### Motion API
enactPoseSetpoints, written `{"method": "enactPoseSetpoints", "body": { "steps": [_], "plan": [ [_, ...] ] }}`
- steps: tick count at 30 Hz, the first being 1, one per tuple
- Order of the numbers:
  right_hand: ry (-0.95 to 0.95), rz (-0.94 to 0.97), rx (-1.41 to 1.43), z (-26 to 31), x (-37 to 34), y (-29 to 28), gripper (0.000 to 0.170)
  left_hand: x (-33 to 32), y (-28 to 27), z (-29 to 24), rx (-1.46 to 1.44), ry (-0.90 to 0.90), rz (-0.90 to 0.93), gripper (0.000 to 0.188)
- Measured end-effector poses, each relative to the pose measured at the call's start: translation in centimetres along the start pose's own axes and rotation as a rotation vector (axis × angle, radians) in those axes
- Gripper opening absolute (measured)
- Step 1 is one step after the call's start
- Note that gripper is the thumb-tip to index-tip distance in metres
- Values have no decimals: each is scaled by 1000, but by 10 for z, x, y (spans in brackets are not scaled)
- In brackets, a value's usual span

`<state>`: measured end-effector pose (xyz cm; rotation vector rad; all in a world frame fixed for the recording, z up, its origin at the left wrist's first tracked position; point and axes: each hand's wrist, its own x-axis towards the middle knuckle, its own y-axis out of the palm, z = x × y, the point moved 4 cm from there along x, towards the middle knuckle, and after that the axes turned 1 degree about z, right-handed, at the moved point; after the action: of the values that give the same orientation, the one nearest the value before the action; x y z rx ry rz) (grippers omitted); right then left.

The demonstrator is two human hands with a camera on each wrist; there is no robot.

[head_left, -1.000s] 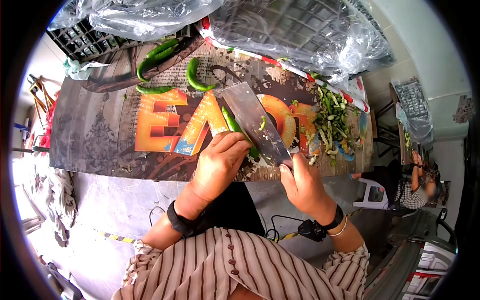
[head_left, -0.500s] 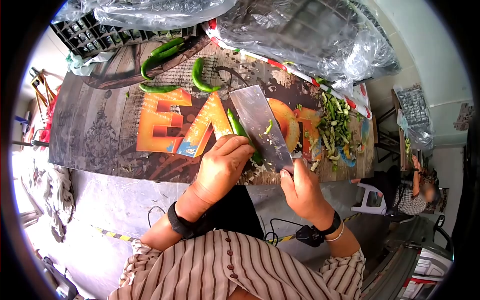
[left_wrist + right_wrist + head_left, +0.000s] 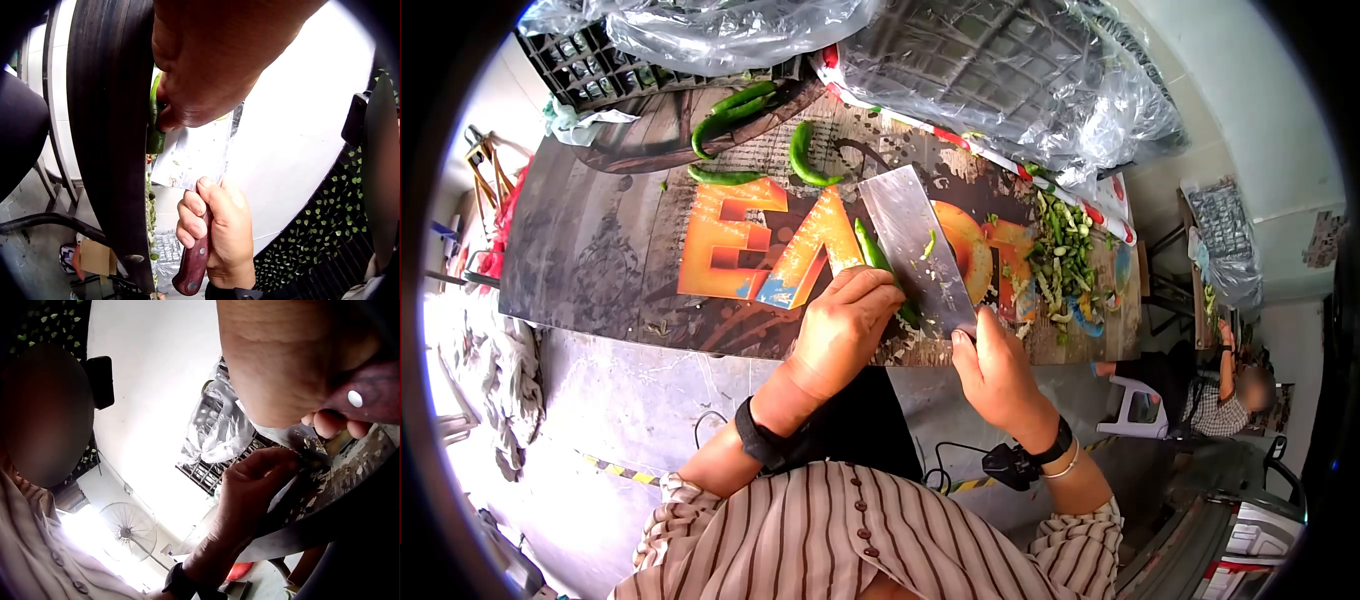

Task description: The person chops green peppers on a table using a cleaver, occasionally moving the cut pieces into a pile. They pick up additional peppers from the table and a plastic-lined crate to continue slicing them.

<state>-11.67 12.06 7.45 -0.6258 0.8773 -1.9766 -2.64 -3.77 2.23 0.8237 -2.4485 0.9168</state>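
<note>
In the head view my left hand [image 3: 846, 318] pinches a long green pepper [image 3: 870, 243] near the table's front edge. My right hand [image 3: 1002, 378] grips a wide cleaver [image 3: 918, 240], its blade lying just right of the pepper with green bits stuck on it. The left wrist view shows the right fingers wrapped round the dark red handle [image 3: 195, 257], and the pepper [image 3: 155, 139] under the left fingers. Several whole peppers [image 3: 805, 158] lie farther back on the table. Chopped green pieces [image 3: 1062, 250] are heaped at the right. Whether the blade's edge touches the pepper, I cannot tell.
Black crates [image 3: 585, 65] and a crate under clear plastic [image 3: 1010, 80] stand along the table's back. A red and white strip [image 3: 960, 140] runs before them. At the far right a person sits near a white stool [image 3: 1140, 405]. The right wrist view shows a fan [image 3: 127, 532].
The cleaver and both hands have shifted slightly relative to the table. My left hand keeps its pinch on the pepper and my right its grip. The head view has moved a little.
</note>
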Motion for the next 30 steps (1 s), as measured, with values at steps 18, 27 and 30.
{"method": "enactPoseSetpoints", "body": {
  "steps": [18,27,30],
  "plan": [
    [-21,-25,-72,2,3,3,16,-3,2,2,-19,18,-63,13],
    [-6,-42,-92,0,3,6,17,-5,5,6,-6,54,-40,15],
    [2,-42,-97,0,3,6,17,-5,4,5,5,66,-54,15]
  ]
}}
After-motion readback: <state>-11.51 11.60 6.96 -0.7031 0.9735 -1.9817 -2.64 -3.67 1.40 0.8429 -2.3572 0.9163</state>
